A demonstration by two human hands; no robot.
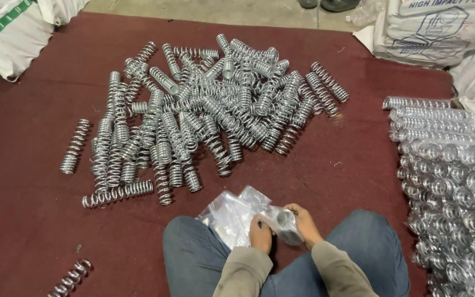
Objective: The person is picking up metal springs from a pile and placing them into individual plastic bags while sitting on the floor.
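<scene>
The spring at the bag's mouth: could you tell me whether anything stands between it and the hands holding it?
Only the clear plastic bag itself: it wraps the spring, so the left hand and right hand grip through the film.

Person: khaki-grey long sleeves (248,272), cuffs at wrists; blue-grey jeans (193,247), creased at knees. Hands bare, no gloves.

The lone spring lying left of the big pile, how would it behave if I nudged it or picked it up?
The lone spring is a round metal coil lying on its side, so it would probably roll sideways, though the red carpet may slow it. It looks thick-wired, so likely stiff and fairly heavy. Its shiny plating may feel slippery.
</scene>
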